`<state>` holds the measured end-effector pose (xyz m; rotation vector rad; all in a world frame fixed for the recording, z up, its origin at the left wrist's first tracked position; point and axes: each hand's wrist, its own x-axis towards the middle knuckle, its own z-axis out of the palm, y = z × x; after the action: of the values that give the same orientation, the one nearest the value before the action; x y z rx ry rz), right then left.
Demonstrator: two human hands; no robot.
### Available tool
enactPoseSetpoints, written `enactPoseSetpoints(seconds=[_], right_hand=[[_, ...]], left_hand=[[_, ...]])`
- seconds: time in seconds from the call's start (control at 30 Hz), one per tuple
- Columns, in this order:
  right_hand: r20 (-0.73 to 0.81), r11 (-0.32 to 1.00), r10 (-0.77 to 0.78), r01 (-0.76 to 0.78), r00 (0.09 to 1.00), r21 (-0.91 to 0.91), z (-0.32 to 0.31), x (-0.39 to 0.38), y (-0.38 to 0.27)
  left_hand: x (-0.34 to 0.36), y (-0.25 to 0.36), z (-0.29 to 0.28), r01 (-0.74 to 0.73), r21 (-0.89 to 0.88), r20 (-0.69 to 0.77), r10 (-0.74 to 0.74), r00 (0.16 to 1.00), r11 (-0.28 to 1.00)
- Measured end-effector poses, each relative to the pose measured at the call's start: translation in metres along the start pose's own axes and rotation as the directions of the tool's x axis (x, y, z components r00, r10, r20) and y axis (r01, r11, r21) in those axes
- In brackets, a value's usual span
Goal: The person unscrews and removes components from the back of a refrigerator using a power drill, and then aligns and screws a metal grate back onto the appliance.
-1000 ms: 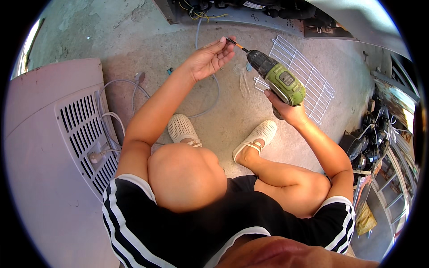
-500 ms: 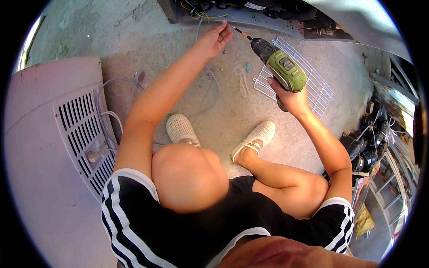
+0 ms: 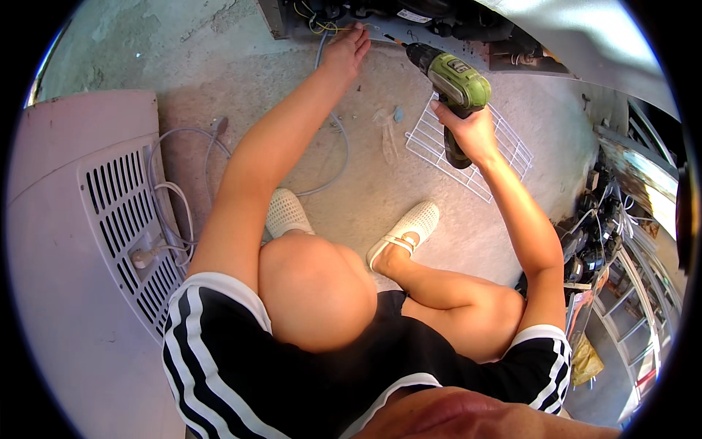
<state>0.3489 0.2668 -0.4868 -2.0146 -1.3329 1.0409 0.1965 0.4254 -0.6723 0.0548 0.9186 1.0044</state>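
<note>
My right hand (image 3: 475, 133) is wrapped round the handle of a green and black cordless drill (image 3: 459, 80). The long thin bit (image 3: 395, 40) on the drill points up and left, its tip close to the edge of a metal base plate (image 3: 468, 50). Just left of that tip, my left hand (image 3: 346, 53) reaches to the plate's edge with its fingers stretched out. Beside those fingertips runs a thin yellow wire (image 3: 322, 28). Whether the fingertips touch the wire cannot be made out. Dark machine parts (image 3: 417, 9) sit on the plate behind.
A white wire rack (image 3: 504, 146) lies on the concrete floor under the drill. Grey cable (image 3: 342, 157) loops across the floor. At left stands a pale appliance panel (image 3: 66, 256) with vents and a plug (image 3: 142, 257). Black compressor-like parts (image 3: 585, 249) and metal racks (image 3: 636, 293) crowd the right.
The drill in my right hand has moved up and slightly left, its bit nearer the plate. My left hand has shifted up and left, its fingers straighter.
</note>
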Motion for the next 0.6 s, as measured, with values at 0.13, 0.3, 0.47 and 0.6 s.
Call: enactPoseSetpoints(seconds=[0.13, 0.3, 0.47, 0.6], right_hand=[[0.015, 1.0, 0.004, -0.004, 1.0, -0.012, 0.001, 0.008, 0.003], [0.066, 0.999, 0.049, -0.049, 0.997, -0.008, 0.008, 0.02, -0.007], [0.106, 0.997, 0.073, -0.075, 0.992, 0.017, 0.01, 0.04, 0.004], [0.154, 0.992, 0.095, -0.106, 0.983, 0.07, 0.014, 0.048, 0.004]], left_hand=[[-0.006, -0.001, -0.011, -0.158, 0.176, 0.079, 0.146, 0.986, 0.972], [0.005, -0.002, -0.028, -0.411, 0.357, 0.085, 0.409, 0.909, 0.839], [0.021, -0.012, -0.028, -0.51, 0.401, 0.026, 0.547, 0.837, 0.761], [0.025, -0.013, -0.029, -0.517, 0.496, 0.019, 0.586, 0.81, 0.698]])
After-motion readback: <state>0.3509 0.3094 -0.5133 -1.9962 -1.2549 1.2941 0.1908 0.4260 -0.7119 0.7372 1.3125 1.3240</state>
